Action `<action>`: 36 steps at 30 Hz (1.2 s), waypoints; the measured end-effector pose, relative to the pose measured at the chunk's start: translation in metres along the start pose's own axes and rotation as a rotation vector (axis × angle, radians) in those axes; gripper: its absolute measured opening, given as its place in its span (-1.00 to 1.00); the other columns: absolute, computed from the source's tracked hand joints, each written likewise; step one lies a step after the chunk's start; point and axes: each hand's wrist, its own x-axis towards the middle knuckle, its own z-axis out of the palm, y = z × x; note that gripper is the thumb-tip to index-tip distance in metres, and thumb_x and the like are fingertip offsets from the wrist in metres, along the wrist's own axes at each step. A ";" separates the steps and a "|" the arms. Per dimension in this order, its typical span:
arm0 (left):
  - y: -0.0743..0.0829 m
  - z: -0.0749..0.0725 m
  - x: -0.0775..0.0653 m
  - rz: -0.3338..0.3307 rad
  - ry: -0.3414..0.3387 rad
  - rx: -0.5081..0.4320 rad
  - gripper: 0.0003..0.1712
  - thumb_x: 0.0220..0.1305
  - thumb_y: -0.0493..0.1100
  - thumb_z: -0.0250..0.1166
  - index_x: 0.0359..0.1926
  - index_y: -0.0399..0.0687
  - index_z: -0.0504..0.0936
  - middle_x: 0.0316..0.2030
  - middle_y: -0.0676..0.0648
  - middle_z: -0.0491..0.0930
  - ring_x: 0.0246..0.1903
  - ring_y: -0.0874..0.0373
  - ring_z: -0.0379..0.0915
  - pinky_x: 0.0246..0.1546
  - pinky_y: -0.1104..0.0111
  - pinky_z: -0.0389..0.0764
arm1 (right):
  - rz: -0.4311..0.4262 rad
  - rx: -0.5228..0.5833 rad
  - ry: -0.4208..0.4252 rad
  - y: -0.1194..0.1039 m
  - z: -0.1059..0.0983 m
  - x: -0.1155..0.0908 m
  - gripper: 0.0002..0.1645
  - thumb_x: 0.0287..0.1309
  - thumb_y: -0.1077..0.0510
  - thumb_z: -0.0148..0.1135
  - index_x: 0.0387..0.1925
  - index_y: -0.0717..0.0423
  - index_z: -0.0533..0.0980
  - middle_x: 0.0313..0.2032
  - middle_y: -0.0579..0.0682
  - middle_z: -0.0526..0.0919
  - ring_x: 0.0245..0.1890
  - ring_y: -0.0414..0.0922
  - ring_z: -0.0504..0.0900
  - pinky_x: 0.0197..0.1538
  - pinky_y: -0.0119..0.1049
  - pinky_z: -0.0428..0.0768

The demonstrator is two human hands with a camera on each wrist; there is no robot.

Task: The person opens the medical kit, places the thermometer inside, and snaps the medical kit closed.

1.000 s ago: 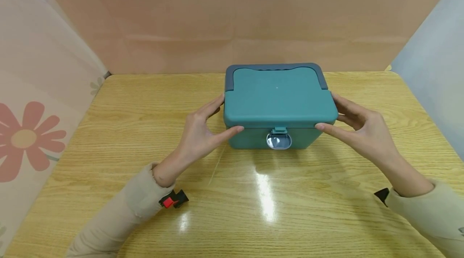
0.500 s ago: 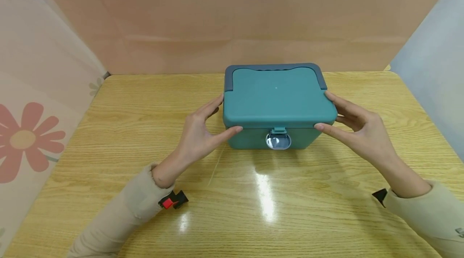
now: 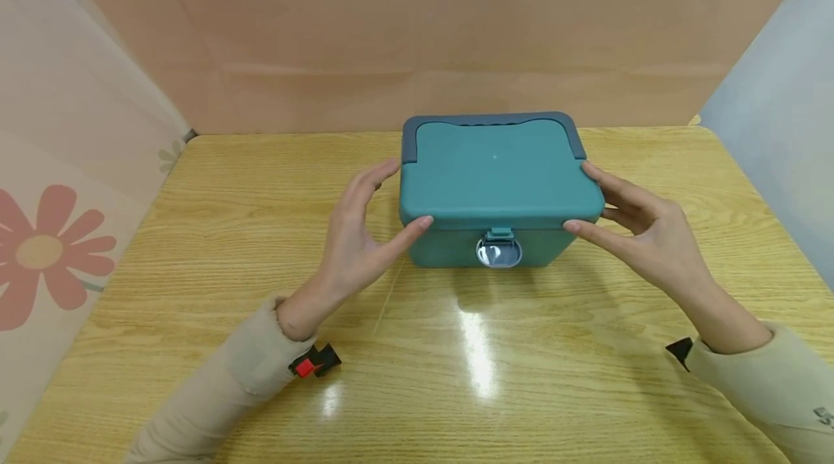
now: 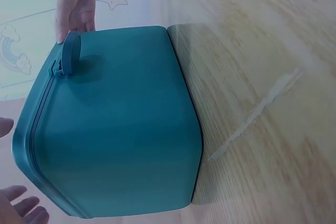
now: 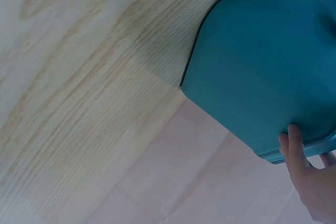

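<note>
A teal storage box [image 3: 495, 182] with a grey-blue carry handle [image 3: 491, 119] folded around the back of its lid stands upright on the table. Its lid is down, and an oval front latch [image 3: 499, 252] sticks out from the front wall. My left hand [image 3: 355, 247] is spread beside the near left corner; in the left wrist view its fingers [image 4: 23, 205] stand a little off the box. At the opposite corner my right hand [image 3: 661, 232] holds the lid, thumb at the front edge and fingers along the side. The right wrist view shows fingertips [image 5: 295, 135] against the side wall.
The wood-grain table [image 3: 274, 182] reaches back to a plain peach-coloured backdrop [image 3: 417, 30]. A flower-patterned sheet [image 3: 59, 124] hangs at the left and a pale one [image 3: 782, 124] at the right. Black wrist straps [image 3: 316, 360] show below the sleeves.
My left fingers have come off the left side of the box and spread a little wider. My right hand keeps its hold at the right corner; the box stays in place.
</note>
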 end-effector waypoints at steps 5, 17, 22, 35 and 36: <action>0.000 0.002 0.001 0.122 0.054 -0.004 -0.34 0.05 -0.15 0.45 0.17 -0.28 0.48 0.19 -0.22 0.45 0.22 0.01 0.32 0.23 0.17 0.33 | 0.001 0.001 0.004 0.000 0.000 0.000 -0.16 0.03 0.40 0.35 0.35 -0.03 0.33 0.32 -0.10 0.40 0.06 -0.49 0.52 0.01 -0.65 0.48; 0.001 0.008 0.003 0.393 0.122 0.020 -0.59 0.12 -0.12 0.40 -0.08 -0.33 0.62 -0.06 -0.25 0.55 0.00 -0.11 0.41 0.04 0.11 0.37 | -0.002 0.019 0.004 -0.001 0.001 0.001 -0.16 0.02 0.42 0.35 0.35 -0.01 0.34 0.31 -0.12 0.41 0.05 -0.46 0.54 0.01 -0.63 0.49; 0.004 0.011 0.003 0.484 0.111 0.066 -0.60 0.13 -0.12 0.40 -0.10 -0.31 0.61 -0.08 -0.24 0.56 -0.03 -0.12 0.42 0.05 0.09 0.40 | 0.002 0.021 0.005 -0.001 0.001 0.001 -0.16 0.02 0.42 0.35 0.35 -0.01 0.33 0.32 -0.11 0.41 0.06 -0.46 0.53 0.01 -0.63 0.49; 0.006 0.021 0.002 0.848 0.056 0.399 -0.51 0.02 0.01 0.44 -0.08 -0.20 0.65 -0.11 -0.15 0.59 -0.09 -0.01 0.48 -0.02 0.26 0.52 | 0.014 0.023 0.013 -0.001 0.002 0.000 -0.17 0.02 0.42 0.35 0.34 -0.02 0.34 0.31 -0.10 0.41 0.09 -0.46 0.51 0.02 -0.64 0.48; 0.006 0.023 0.002 0.887 0.051 0.430 -0.50 0.02 0.03 0.43 -0.09 -0.20 0.65 -0.11 -0.14 0.60 -0.09 0.00 0.49 -0.02 0.29 0.52 | 0.013 0.023 0.015 -0.001 0.003 0.000 -0.17 0.02 0.42 0.35 0.34 -0.02 0.34 0.31 -0.10 0.42 0.09 -0.46 0.51 0.02 -0.64 0.48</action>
